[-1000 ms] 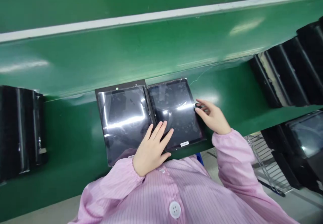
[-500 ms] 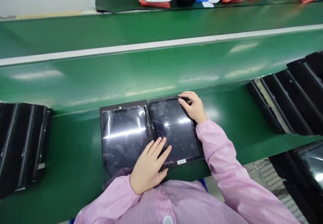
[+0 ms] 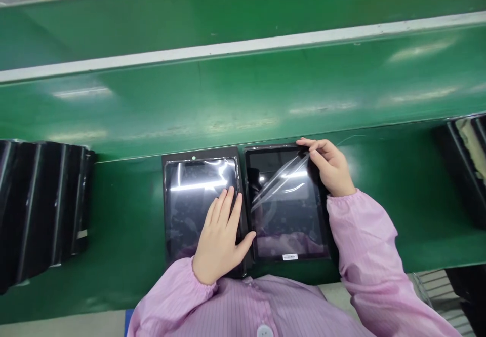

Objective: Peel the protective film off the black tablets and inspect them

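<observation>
Two dark glossy panels lie side by side on the green work surface. My left hand point(image 3: 220, 233) rests flat with its fingers spread on the left panel point(image 3: 182, 220), its thumb near the gap between the two. At the upper right corner of the right panel point(image 3: 288, 225), my right hand point(image 3: 330, 164) pinches a clear film point(image 3: 279, 177). The film is lifted at that corner and creased diagonally over the glass. A small white label point(image 3: 290, 257) is on the right panel's lower edge, and a green dot point(image 3: 193, 158) is above the left panel's screen.
A row of dark panels point(image 3: 41, 210) leans on the green surface point(image 3: 125, 215) at the left. More dark panels point(image 3: 465, 170) lean at the far right. Behind runs a raised green ledge with a white strip point(image 3: 228, 48). A wire rack point(image 3: 436, 286) shows below right.
The film's corner has come up from the right panel with my right hand. My left hand has shifted off the right panel onto the left one. The view has tilted down.
</observation>
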A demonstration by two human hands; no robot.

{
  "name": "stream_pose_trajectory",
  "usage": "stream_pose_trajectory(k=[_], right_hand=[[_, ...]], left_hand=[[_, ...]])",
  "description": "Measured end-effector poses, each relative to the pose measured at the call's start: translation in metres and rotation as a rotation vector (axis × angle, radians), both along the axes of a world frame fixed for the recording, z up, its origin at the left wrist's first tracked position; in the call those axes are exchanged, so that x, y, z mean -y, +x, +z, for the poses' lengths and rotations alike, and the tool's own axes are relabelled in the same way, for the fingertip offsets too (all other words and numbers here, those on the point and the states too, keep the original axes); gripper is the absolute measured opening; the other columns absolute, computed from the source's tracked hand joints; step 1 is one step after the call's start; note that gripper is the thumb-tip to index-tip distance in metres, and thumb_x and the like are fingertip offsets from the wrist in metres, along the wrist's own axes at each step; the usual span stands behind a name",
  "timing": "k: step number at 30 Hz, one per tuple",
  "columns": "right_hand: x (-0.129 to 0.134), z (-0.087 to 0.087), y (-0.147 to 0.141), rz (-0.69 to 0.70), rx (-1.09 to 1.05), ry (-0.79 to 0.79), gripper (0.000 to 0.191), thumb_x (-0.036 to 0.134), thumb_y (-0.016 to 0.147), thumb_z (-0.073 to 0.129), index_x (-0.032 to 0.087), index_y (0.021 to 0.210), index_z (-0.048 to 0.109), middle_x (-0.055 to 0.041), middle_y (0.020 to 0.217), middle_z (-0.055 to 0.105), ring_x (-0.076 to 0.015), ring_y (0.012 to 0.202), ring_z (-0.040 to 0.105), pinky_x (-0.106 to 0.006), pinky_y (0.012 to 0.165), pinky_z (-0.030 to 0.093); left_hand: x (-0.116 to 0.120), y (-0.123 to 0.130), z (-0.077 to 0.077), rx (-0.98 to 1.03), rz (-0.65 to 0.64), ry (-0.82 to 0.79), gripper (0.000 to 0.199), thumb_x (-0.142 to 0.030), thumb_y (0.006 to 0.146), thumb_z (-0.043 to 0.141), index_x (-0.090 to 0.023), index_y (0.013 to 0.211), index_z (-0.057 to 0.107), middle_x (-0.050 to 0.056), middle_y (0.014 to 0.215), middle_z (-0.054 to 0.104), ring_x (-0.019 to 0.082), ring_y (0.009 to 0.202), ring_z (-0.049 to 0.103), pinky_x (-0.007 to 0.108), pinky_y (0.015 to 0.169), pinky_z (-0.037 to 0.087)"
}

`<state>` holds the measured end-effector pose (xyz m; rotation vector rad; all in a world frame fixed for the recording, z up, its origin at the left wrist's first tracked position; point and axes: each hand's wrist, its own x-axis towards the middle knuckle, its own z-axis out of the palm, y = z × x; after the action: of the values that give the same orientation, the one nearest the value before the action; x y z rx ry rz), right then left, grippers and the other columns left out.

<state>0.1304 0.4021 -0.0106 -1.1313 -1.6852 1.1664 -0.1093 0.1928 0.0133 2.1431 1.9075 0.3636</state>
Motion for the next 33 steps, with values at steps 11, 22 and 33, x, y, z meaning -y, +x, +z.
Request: stream_pose_trajectory(k=[11,22,33], right_hand=[[0.006,0.014,-0.001,0.015,-0.051,-0.138,0.02,0.043,0.095,0.058,0.027,0.087,0.05,-0.0073,0.132,0.068,-0.0262,0.138,0.05,-0.052,0.118,0.032],[-0.003,0.054,0.003,0.154,0.21,0.057,0.011,0.031,0.095,0.056,0.023,0.088,0.057,-0.0087,0.119,0.07,-0.0258,0.12,0.062,-0.046,0.106,0.045],[-0.006,0.074,-0.035,0.274,-0.05,-0.397,0.017,0.004,0.091,0.052,0.021,0.094,0.055,0.003,0.066,0.072,-0.0088,0.042,0.062,-0.017,0.043,0.049]], left_hand=[[-0.001,0.001,0.002,-0.028,-0.005,0.008,0.088,-0.038,0.088,0.059,-0.013,0.159,0.014,0.022,0.159,0.034,0.038,0.148,0.032,0.055,0.114,0.037],[-0.001,-0.002,0.003,-0.002,-0.041,0.028,0.091,-0.037,0.09,0.061,-0.025,0.161,0.005,0.021,0.162,0.028,0.042,0.147,0.033,0.062,0.11,0.036],[0.002,-0.004,0.008,0.035,-0.09,-0.06,0.069,-0.031,0.089,0.065,-0.043,0.15,0.038,0.002,0.17,-0.002,0.05,0.149,0.02,0.073,0.11,0.031]])
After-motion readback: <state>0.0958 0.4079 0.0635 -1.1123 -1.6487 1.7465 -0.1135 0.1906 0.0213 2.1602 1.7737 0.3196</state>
